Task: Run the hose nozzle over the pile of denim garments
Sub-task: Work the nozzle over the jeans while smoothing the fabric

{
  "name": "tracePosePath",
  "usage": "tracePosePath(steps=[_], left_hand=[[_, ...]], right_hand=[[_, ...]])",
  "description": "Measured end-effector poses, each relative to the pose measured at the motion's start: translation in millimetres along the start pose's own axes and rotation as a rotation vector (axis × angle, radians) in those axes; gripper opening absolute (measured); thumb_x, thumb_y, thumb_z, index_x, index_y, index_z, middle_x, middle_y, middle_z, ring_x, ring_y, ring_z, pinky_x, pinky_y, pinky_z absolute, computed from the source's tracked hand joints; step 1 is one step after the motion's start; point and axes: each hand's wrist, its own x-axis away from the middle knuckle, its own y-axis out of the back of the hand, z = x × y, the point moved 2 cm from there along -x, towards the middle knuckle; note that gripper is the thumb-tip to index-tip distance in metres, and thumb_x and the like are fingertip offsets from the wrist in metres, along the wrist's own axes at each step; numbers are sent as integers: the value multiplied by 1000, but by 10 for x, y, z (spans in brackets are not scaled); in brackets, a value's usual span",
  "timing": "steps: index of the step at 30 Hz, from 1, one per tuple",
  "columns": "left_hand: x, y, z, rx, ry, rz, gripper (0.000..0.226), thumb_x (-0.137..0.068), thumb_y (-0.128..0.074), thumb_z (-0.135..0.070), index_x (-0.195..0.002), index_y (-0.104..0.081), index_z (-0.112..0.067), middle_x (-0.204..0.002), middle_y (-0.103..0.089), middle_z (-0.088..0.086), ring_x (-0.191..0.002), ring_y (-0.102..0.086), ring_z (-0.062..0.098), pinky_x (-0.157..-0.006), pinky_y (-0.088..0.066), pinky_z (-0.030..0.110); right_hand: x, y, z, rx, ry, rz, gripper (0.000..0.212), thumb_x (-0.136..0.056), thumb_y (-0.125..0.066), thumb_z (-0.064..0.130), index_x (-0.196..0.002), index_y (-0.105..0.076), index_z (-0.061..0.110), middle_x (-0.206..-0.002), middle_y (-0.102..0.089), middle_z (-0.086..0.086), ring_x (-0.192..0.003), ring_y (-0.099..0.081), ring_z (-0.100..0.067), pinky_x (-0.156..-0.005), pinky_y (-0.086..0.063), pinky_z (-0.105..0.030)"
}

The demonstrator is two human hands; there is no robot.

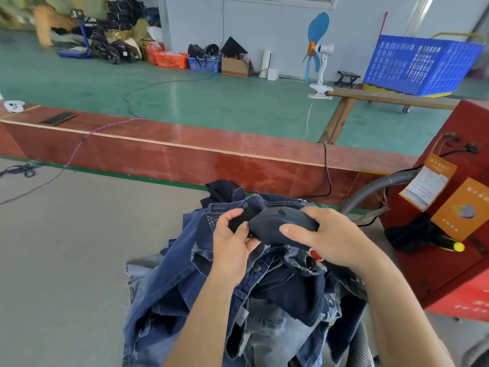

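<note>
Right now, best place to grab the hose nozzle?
Grip the hose nozzle across its wide dark body, from above and the right, as the right hand does now: fingers wrap over the top. It lies roughly level on the denim pile, mouth toward the left hand.

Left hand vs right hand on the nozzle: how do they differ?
The right hand wraps over the top of the dark hose nozzle; the left hand only pinches at its front end, palm facing right. The right hand sits higher over the denim pile. Both are bare and touch the nozzle.
</note>
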Motion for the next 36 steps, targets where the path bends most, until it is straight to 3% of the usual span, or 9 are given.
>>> tracePosePath(steps=[4, 7, 11, 15, 22, 25, 28, 33, 36], left_hand=[[19, 2, -15, -22, -33, -20, 28, -100, -41, 5, -103, -55, -19, -111, -59, 13, -80, -67, 21, -63, -57, 23], [28, -4, -18, -59, -51, -12, 31, -100, -40, 4, -106, -55, -23, -114, -58, 11, -88, -65, 23, -67, -56, 24], [39, -64, -7, -35, -13, -6, 32, -101, -38, 4, -107, -53, -23, -114, -57, 13, -85, -60, 26, -79, -53, 33], [38, -34, -2, 13, 19, -1, 31, -101, -38, 2, -114, -52, -22, -117, -60, 17, -80, -64, 23, -69, -58, 28], [22, -11, 3, 33, 7, -25, 33, -101, -37, 4, -126, -46, -15, -130, -53, 21, -97, -65, 32, -78, -58, 33], [-1, -14, 14, 35, 21, -38, 33, -101, -38, 4, -126, -47, -16, -131, -52, 20, -99, -65, 31, -77, -56, 32], [2, -12, 21, 44, 32, -16, 34, -101, -38, 4, -124, -48, -19, -128, -55, 20, -87, -67, 24, -73, -58, 32], [5, 22, 24, 20, 29, -20, 35, -101, -38, 3, -129, -46, -16, -132, -51, 21, -98, -64, 34, -82, -55, 38], [-11, 22, 3, 39, 15, -46, 35, -101, -38, 3, -129, -46, -18, -135, -49, 19, -98, -63, 33, -78, -54, 35]], right_hand=[[-21, 27, -72, 166, -111, -169, 38, -86, -53, 62, -78, -51, 24, -61, -60, 6, -56, -59, -11, -53, -39, -28], [-13, 127, -136, 33, -133, -267, 38, -84, -56, 60, -81, -57, 22, -65, -63, 2, -62, -62, -19, -62, -49, -35], [-11, 128, -103, -176, -33, -135, 35, -82, -61, 58, -80, -61, 23, -55, -58, 5, -45, -56, -13, -55, -44, -33], [-36, -11, -68, -1, -7, 10, 39, -83, -59, 60, -78, -57, 21, -53, -56, 6, -45, -54, -8, -54, -38, -25], [-61, 54, -132, 80, -97, -227, 37, -84, -56, 61, -77, -54, 25, -63, -62, 5, -51, -59, -9, -52, -41, -28], [-44, 89, -127, -134, -34, -122, 37, -81, -61, 59, -79, -61, 22, -55, -59, 4, -46, -57, -12, -56, -44, -32], [-45, -17, -71, -53, 3, 12, 40, -82, -61, 58, -81, -59, 18, -54, -57, 6, -45, -54, -10, -54, -39, -27], [-90, -28, -58, 173, -80, -171, 37, -85, -54, 62, -83, -54, 25, -66, -60, 6, -59, -60, -12, -55, -41, -28], [-74, 80, -121, -6, -83, -223, 35, -83, -57, 60, -81, -59, 26, -63, -63, 6, -57, -60, -13, -56, -43, -30]])
